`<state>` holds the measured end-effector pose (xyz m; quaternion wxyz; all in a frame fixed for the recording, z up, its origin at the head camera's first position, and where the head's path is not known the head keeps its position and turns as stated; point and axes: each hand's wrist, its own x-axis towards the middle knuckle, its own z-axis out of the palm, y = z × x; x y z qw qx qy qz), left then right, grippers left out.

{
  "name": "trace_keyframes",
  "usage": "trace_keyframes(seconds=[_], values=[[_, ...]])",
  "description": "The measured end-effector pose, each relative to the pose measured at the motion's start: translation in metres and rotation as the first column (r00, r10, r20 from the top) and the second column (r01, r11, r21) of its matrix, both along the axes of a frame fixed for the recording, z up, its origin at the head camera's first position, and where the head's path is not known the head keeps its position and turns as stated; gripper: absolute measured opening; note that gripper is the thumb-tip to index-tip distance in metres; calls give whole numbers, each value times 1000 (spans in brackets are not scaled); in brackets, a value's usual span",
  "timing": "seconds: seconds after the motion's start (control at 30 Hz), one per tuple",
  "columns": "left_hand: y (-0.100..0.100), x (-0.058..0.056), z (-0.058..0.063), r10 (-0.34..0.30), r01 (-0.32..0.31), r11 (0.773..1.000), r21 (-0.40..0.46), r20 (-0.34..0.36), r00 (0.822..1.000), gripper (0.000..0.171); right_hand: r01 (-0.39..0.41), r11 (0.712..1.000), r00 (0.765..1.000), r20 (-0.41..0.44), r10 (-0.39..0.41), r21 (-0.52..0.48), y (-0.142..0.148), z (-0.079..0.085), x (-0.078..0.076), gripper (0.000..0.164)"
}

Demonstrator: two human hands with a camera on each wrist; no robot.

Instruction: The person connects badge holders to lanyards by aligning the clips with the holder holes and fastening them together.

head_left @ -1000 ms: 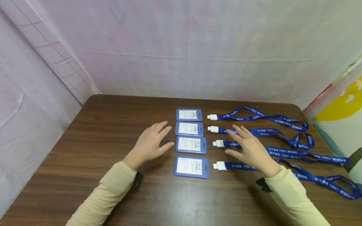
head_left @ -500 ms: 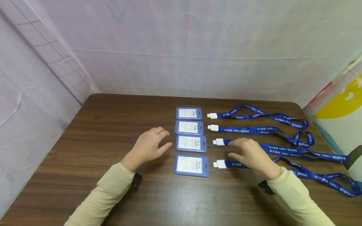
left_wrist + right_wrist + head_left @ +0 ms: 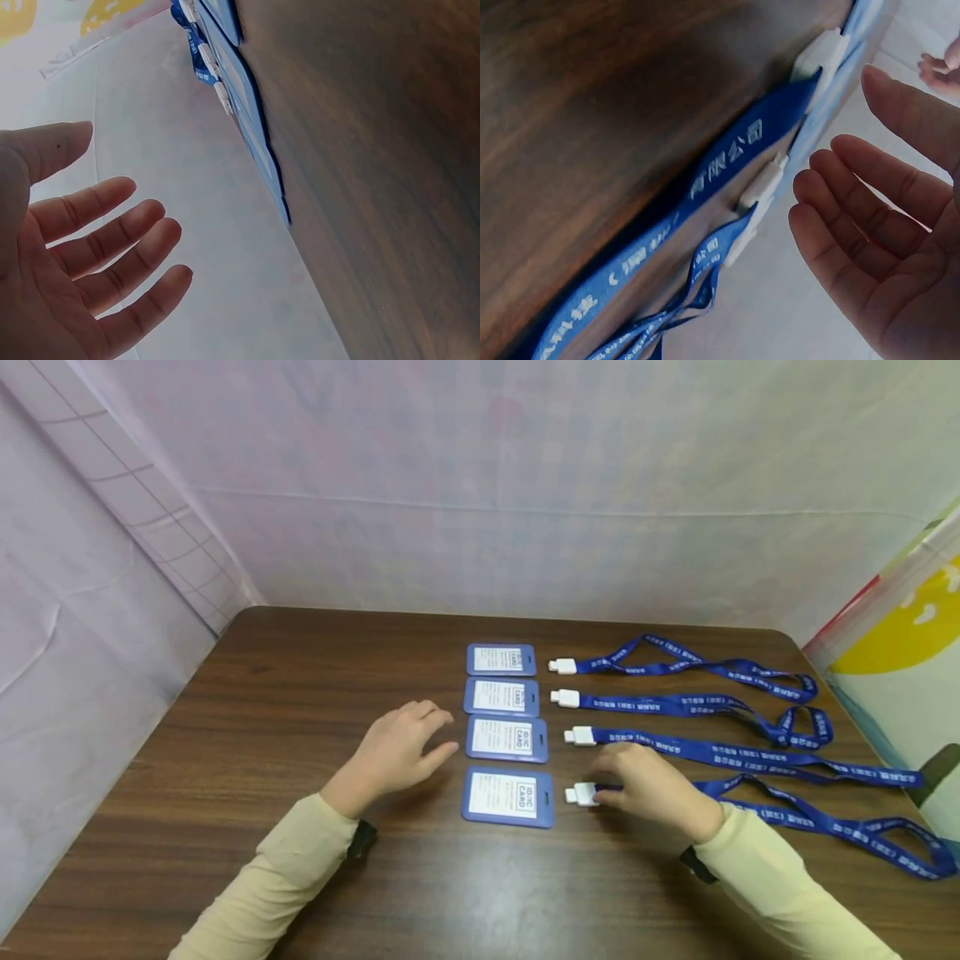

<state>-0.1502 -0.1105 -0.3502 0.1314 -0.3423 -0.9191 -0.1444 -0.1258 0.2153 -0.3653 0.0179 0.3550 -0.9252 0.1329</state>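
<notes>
My left hand point(image 3: 393, 752) hovers just left of the column of blue ID card holders, fingers relaxed and holding nothing. The nearest card holder point(image 3: 507, 797) and the one behind it point(image 3: 506, 739) lie flat, slots facing right. My right hand point(image 3: 648, 785) is over the nearest blue lanyard point(image 3: 847, 833), fingertips right beside its white clip point(image 3: 583, 794), and covers part of the strap. In the right wrist view, thumb and loosely bent fingers point(image 3: 855, 217) stand apart with nothing between them. The left wrist view shows the left fingers point(image 3: 127, 255) spread loosely.
Two more card holders point(image 3: 501, 697) lie farther back in the column. Three other blue lanyards point(image 3: 675, 705) stretch rightward, white clips toward the cards. The brown wooden table point(image 3: 300, 652) ends at a pale fabric wall point(image 3: 450, 527).
My right hand has come down and toward me, from above the middle lanyards to the nearest one's clip. The left hand's fingers have bent slightly. Cards and lanyards stay put.
</notes>
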Motion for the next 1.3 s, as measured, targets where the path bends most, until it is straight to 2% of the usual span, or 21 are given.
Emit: trace_keyframes(seconds=[0.13, 0.27, 0.43, 0.67, 0.8, 0.93, 1.03, 1.3], values=[[2, 1, -1, -21, 21, 1000, -4, 12, 1000, 33, -29, 999, 1000, 5, 29, 17, -5, -4, -1, 29], [6, 4, -2, -69, 69, 998, -7, 60, 996, 34, -57, 997, 998, 13, 56, 50, -9, -5, -1, 28], [13, 5, -4, -146, 150, 989, -17, 128, 981, 32, -69, 995, 997, 31, 67, 76, -12, -8, 0, 22], [24, 4, -7, -231, 239, 970, -56, 119, 966, 19, -75, 995, 997, 24, 74, 63, -14, -9, 0, 18], [31, 5, -9, -266, 286, 952, -114, 164, 950, 21, -81, 995, 997, 22, 80, 58, -14, -9, 0, 18], [37, 7, -11, -278, 321, 926, -198, 219, 935, 32, -91, 994, 996, 19, 90, 55, -13, -9, -1, 18], [41, 8, -14, -266, 328, 908, -259, 247, 932, 36, -97, 994, 995, 18, 96, 57, -13, -9, 0, 18], [46, 11, -16, -230, 311, 886, -343, 258, 938, 42, -97, 993, 995, 21, 96, 69, -14, -8, 0, 16]])
